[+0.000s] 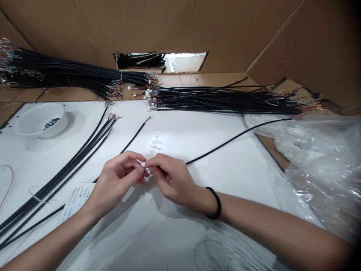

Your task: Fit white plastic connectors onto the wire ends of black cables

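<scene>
My left hand (121,173) pinches a small white connector (143,164) between thumb and fingers. Right against it, my right hand (169,175) is closed on the end of a black cable (214,151), whose thin wires meet the connector at my fingertips. That cable runs out from behind my right hand toward the upper right. Exactly how the wires sit in the connector is covered by my fingers. Just beyond my hands lies a little pile of loose white connectors (155,144). A single black cable (135,134) passes behind my left hand.
Several cables (64,165) lie at left, near a white bowl (42,120) holding small dark pieces. Cable bundles (73,69) and cables with white connectors (220,99) lie along the cardboard wall (158,26). A plastic bag (318,158) sits at right; a printed paper (75,199) lies under my left forearm.
</scene>
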Tool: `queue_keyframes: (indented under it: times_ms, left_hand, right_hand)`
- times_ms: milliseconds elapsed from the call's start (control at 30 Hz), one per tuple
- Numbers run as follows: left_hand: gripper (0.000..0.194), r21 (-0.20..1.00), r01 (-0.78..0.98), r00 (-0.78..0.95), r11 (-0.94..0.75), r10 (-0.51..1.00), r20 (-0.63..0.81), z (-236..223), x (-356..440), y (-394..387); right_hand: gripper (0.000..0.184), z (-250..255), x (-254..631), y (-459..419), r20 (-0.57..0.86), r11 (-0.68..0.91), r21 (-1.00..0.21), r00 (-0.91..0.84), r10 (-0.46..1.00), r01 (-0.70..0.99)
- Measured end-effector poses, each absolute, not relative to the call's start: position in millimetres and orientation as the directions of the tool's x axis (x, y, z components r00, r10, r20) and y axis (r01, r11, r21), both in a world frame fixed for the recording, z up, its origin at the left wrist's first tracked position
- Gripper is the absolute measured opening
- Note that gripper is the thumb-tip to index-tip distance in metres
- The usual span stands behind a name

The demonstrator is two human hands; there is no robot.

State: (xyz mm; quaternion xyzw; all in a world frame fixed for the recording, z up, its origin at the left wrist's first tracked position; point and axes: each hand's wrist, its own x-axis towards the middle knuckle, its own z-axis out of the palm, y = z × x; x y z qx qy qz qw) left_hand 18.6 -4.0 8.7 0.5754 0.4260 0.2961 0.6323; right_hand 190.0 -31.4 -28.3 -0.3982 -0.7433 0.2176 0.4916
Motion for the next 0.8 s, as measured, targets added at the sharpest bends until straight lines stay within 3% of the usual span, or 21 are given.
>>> queue_keyframes:
  times_ms: [800]
  left_hand:
    - [0.010, 0.963, 0.233, 0.552, 0.132, 0.798, -0.243, 9.8, 18.4, -5.9]
  right_hand:
    - [0.016, -26.9, 189.6, -30.2, 0.431, 0.508, -0.776, -0.273, 0.860, 0.374]
